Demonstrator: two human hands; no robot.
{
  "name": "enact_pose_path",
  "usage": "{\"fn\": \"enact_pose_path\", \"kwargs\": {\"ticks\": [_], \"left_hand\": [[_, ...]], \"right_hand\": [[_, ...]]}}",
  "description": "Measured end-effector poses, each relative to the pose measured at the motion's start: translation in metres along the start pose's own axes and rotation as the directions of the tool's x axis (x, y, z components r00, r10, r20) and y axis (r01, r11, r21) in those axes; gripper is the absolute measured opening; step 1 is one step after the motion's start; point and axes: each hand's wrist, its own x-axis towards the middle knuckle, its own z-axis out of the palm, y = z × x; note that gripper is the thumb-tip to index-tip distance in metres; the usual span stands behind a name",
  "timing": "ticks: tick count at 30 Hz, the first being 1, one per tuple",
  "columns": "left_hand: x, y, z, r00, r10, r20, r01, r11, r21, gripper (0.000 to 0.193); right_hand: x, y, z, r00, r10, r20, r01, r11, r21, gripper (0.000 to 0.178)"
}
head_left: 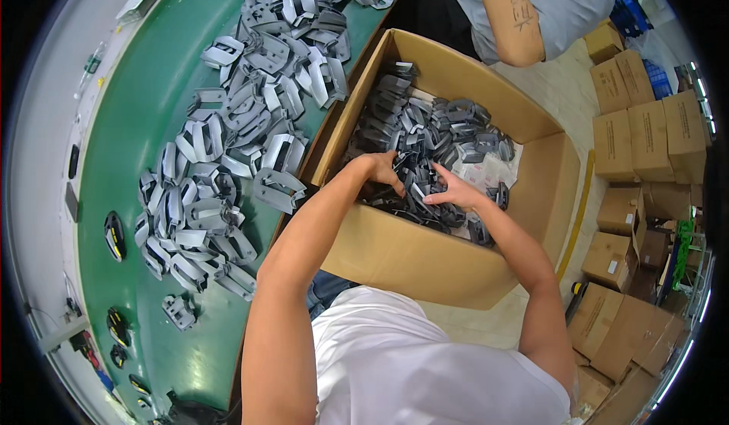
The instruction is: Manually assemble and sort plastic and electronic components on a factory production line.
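Note:
Both my hands reach into an open cardboard box [425,250] that holds a heap of grey plastic parts [456,113]. At the heap's near left side is my left hand [382,171], its thumb and fingers apart and bent down against the parts; some fingertips are hidden. My right hand [457,191] faces it from the right, thumb and forefinger spread, touching the parts. Several dark parts lie bunched between the two hands. Neither hand has visibly closed around a part.
Left of the box runs a green table [144,53] with a long pile of silver-grey plastic parts [205,140]. Black-and-yellow pieces [114,235] lie along its far left. Another person's forearm [512,18] is beyond the box. Stacked cardboard boxes [634,140] stand at right.

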Motion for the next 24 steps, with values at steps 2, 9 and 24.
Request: {"fn": "enact_pose_path", "kwargs": {"ticks": [2,9,24], "left_hand": [[-0.002,0.002,-0.001,1.0,-0.018,0.002,0.018,0.995,-0.099,0.115],[-0.009,0.009,-0.01,1.0,-0.018,-0.014,0.015,0.984,-0.178,0.111],[-0.078,0.068,-0.077,0.95,0.145,-0.277,-0.243,0.899,-0.364,0.086]], "right_hand": [[0.002,0.003,0.001,1.0,-0.022,0.003,0.021,0.998,0.062,0.107],[0.006,-0.013,0.0,0.986,-0.141,-0.089,0.154,0.975,0.163,0.1],[-0.029,-0.109,-0.005,0.897,-0.26,-0.357,0.282,0.959,0.008,0.087]]}}
